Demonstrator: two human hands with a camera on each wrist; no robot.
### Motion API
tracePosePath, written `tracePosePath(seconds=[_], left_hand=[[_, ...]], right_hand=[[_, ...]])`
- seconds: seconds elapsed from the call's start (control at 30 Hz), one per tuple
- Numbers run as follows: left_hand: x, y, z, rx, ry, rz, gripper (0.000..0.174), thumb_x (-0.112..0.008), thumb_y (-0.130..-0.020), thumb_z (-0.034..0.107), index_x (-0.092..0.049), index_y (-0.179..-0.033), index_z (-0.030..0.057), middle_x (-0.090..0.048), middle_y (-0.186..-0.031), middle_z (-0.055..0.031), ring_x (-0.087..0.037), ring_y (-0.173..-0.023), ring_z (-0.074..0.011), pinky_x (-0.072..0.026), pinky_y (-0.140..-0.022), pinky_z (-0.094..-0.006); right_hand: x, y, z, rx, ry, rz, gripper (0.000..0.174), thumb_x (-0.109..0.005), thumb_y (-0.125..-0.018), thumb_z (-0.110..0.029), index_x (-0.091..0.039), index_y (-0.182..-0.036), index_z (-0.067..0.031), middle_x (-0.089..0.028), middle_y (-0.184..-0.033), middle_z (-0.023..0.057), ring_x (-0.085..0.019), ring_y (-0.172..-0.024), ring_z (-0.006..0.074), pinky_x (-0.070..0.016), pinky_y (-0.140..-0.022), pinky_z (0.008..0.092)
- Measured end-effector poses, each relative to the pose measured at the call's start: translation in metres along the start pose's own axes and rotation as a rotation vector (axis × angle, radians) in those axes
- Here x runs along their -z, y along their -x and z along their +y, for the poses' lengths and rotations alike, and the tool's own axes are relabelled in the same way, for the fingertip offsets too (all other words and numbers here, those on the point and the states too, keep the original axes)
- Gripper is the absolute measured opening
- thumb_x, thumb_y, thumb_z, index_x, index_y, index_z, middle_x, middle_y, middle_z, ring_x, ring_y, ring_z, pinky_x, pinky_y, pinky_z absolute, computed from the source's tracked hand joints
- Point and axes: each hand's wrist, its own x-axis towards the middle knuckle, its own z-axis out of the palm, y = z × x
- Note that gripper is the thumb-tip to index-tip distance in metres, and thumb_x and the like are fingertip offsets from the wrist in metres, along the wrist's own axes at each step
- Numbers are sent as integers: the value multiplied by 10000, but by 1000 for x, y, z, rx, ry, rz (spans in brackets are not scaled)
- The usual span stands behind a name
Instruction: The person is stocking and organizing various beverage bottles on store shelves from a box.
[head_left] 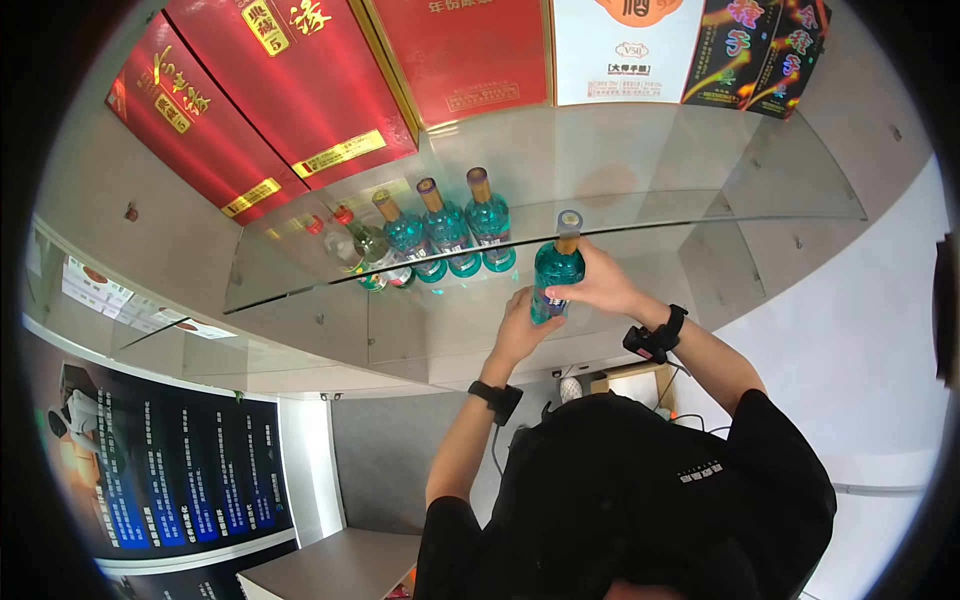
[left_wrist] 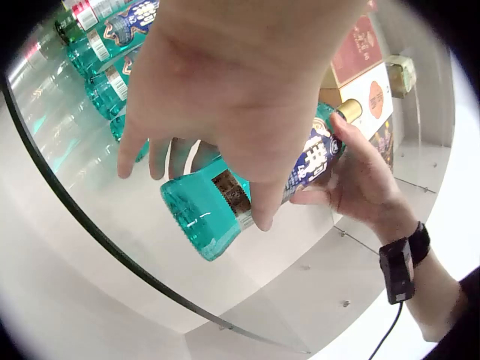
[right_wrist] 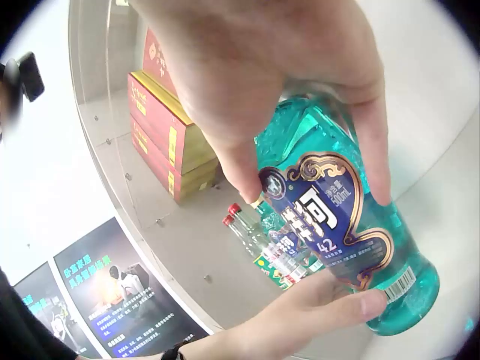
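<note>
A teal glass bottle with a blue label (head_left: 553,282) is held at the shelf front by both hands. My right hand (head_left: 603,281) grips its upper body, thumb and fingers on opposite sides, as the right wrist view shows (right_wrist: 322,172). My left hand (head_left: 522,329) is at the lower part; in the left wrist view its thumb lies on the label side of the bottle (left_wrist: 206,210) and its other fingers pass behind. The bottle is tilted in the left wrist view. Three similar teal bottles (head_left: 489,222) stand in a row to the left on the glass shelf.
Two red-capped bottles (head_left: 345,240) stand left of the teal row. The glass shelf edge (head_left: 400,262) crosses beside the held bottle. Red boxes (head_left: 290,90), a white box (head_left: 627,60) and a black patterned box (head_left: 757,55) line the back. A poster (head_left: 180,460) is at lower left.
</note>
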Motion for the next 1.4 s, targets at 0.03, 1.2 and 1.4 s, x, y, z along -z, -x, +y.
tracePosePath(seconds=[0.03,1.2,1.4], left_hand=[[-6,-5,-9,-22,-99,57,697,-812,-743,370,-540,-1267,-1,-582,-1221,-214,-549,-1131,-380,-464,-940,-442],[-17,-85,-58,615,-433,96,673,-581,-826,674,-710,-910,19,-702,-927,-206,-680,-887,-383,-538,-749,-467],[-20,-78,-71,498,-397,111,557,-628,-836,572,-678,-812,18,-695,-898,-208,-674,-854,-383,-526,-742,-475]], right_hand=[[2,-8,5,19,31,-37,648,-825,-767,-308,-490,-1252,-36,-624,-1072,122,-618,-1005,236,-477,-900,361],[0,-129,67,66,-33,-49,761,-832,-745,-240,-405,-1326,7,-569,-1203,158,-548,-1169,264,-416,-1007,363],[-9,-118,72,45,-203,21,1017,-867,-715,-279,-245,-1460,27,-472,-1335,216,-474,-1249,281,-368,-1064,369]])
